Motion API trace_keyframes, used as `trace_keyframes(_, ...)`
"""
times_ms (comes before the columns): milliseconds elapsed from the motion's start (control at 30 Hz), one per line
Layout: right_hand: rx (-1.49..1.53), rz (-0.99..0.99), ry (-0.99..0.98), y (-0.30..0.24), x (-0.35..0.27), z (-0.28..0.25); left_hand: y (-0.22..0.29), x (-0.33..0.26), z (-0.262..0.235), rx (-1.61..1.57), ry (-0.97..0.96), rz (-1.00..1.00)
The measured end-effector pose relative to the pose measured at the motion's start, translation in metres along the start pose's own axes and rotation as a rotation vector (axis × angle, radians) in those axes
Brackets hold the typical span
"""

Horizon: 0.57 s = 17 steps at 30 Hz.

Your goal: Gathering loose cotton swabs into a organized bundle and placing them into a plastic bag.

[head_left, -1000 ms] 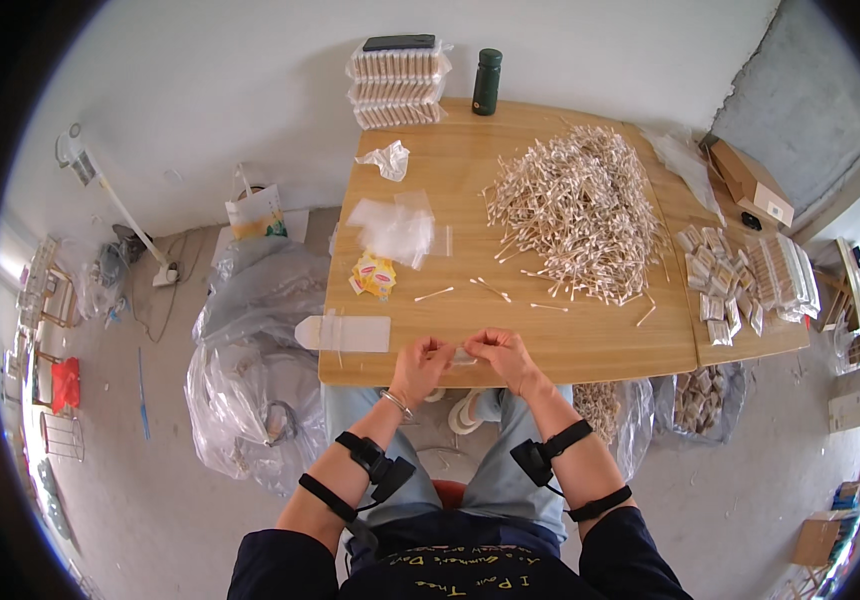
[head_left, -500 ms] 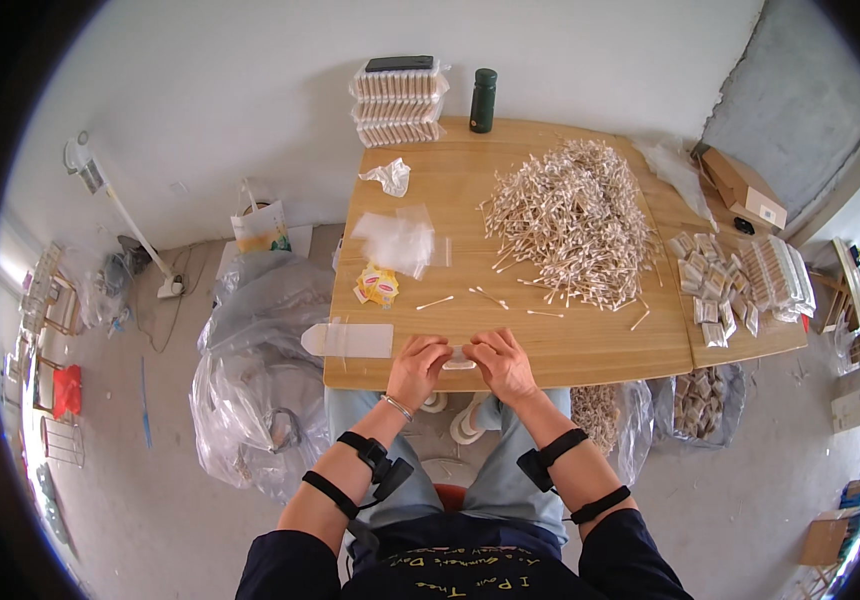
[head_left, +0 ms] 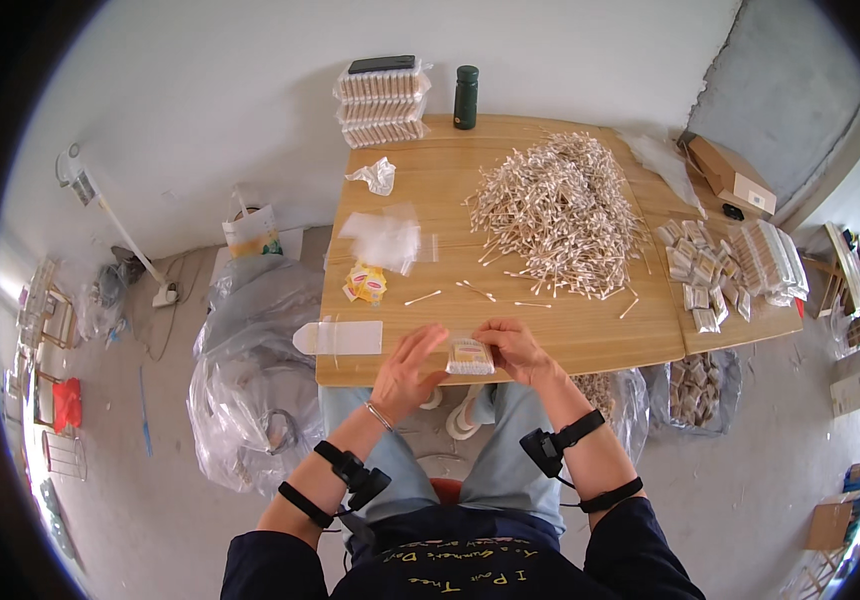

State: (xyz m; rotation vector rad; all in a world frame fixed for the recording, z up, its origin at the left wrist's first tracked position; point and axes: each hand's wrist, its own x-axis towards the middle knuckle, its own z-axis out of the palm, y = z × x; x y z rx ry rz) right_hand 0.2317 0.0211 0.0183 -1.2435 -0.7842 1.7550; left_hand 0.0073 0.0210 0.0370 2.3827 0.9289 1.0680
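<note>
A small clear packet of cotton swabs (head_left: 470, 357) with a yellow label is held at the table's front edge. My right hand (head_left: 512, 350) grips it by its right side. Just left of it, my left hand (head_left: 410, 370) has its fingers stretched out and apart, with the thumb close to the packet. Beyond my hands a big heap of loose cotton swabs (head_left: 560, 215) covers the middle of the table, and several single swabs lie in front of it. Yellow labels (head_left: 365, 283) and a stack of clear plastic bags (head_left: 385, 240) lie to the left.
A white card strip (head_left: 340, 338) lies at the left front of the wooden table (head_left: 430, 170). Bundled swab packs (head_left: 382, 105) and a green bottle (head_left: 465, 97) stand at the back. Filled packets (head_left: 705, 265) lie to the right, near an open carton (head_left: 732, 175). Plastic sacks (head_left: 250, 400) fill the floor at left.
My hands were pinched together over the packet. The left hand has let go and opened beside it; the right now holds the packet, turned so its label shows. The view has shifted slightly.
</note>
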Motion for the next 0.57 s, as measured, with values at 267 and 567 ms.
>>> trace_keyframes(267,0.156,0.079,-0.091,0.021,-0.019,0.015,0.024,0.008,0.016,-0.29,-0.04,-0.028)
trace_keyframes(567,0.24,0.091,0.037,0.035,-0.039,-0.015,0.026,0.014,0.034,-0.552,-0.319,-0.157)
